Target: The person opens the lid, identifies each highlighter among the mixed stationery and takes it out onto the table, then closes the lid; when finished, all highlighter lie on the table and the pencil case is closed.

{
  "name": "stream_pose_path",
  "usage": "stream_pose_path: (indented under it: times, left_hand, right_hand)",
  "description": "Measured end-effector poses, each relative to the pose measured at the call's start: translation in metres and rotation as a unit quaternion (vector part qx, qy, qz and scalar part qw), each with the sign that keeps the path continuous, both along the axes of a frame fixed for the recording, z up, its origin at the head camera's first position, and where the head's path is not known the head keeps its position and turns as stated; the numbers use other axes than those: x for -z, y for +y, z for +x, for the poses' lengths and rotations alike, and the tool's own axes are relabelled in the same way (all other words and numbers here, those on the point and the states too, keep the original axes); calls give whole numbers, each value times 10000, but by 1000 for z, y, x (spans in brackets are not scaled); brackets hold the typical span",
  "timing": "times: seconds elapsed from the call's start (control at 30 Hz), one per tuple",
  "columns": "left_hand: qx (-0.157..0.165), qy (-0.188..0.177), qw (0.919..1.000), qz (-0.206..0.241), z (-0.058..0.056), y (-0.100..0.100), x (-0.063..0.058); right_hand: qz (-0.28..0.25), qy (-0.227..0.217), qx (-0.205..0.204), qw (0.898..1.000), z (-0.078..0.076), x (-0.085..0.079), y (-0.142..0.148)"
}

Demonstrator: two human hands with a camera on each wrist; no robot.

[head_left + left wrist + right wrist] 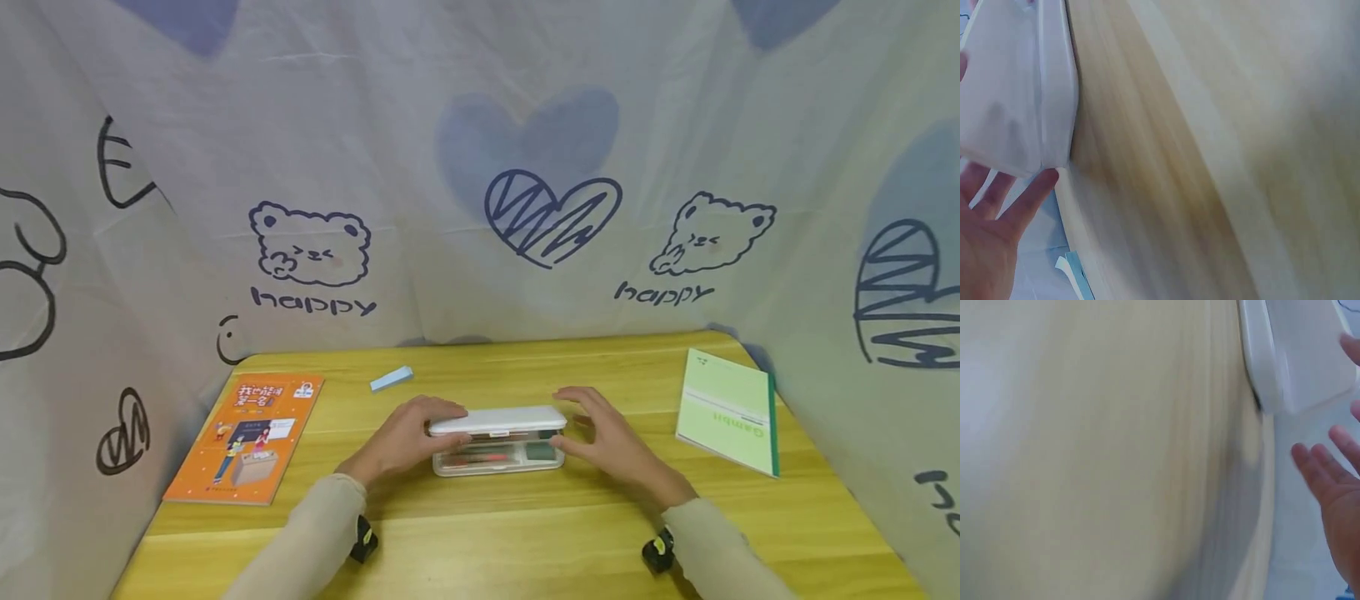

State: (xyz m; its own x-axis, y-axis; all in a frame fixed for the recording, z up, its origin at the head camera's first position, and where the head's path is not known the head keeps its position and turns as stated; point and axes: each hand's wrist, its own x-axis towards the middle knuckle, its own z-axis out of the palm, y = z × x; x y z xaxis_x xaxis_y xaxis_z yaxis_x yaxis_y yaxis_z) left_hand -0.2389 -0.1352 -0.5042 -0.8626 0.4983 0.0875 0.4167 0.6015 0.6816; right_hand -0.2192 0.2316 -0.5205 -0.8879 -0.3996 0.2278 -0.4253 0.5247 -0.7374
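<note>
A white pencil case (497, 421) lies on the table in front of me, its lid partly raised. Pens and a dark green item show inside it through the gap. My left hand (412, 433) holds the case's left end, fingers at the lid's edge and thumb at the front. In the left wrist view, the fingertips of the left hand (991, 219) meet the corner of the case (1007, 94). At the other end, my right hand (611, 433) is spread with its thumb near the front corner. The right wrist view shows that hand's fingers (1316, 465) apart from the case.
An orange book (243, 442) lies at the table's left side. A small light-blue strip-like object (392, 379) is behind the left hand. To the right lies a pale green notebook (727, 412). A printed curtain (427, 167) closes off the table's back and sides.
</note>
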Motion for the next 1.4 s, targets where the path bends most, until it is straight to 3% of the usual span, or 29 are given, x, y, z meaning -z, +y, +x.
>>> stream_pose_path:
  times: [0.13,0.2,0.33,0.53,0.63,0.77,0.9,1.0,1.1,1.23,1.4]
  left_hand:
    - [-370,-124,9980,502,-3,-2,-2]
    - [-490,-209,9965,645,-4,-3,-2]
    - [-636,-318,9948,724,-6,-5,-1]
    - [-573,-361,9955,662,-6,-5,-1]
    - [-768,-2,9952,608,-2,-7,-3]
    - [-1082,890,9881,627,4,-10,-8]
    - [-1017,1694,9794,417,10,-11,-11]
    - [-848,1974,9766,42,16,-9,-10]
    - [-511,1678,9837,-391,21,-4,-7]
    - [-61,905,9915,-934,21,0,-1]
    - [60,388,9940,-1019,18,3,7]
  right_hand:
    - [-504,93,281,9983,1,4,10]
    - [-337,215,235,9989,3,6,11]
    - [156,241,-231,9993,2,9,5]
    - [468,268,-558,9970,-3,10,-8]
    - [640,431,-565,9954,-7,10,-11]
    - [959,442,-538,9930,-11,8,-12]
    - [1240,168,-510,9908,-13,8,-9]
    - [1306,-59,-575,9897,-14,9,-8]
    - [1290,-270,-664,9891,-16,8,-9]
    - [1323,-514,-711,9873,-17,5,-10]
    - [1432,-619,-826,9843,-19,1,-12]
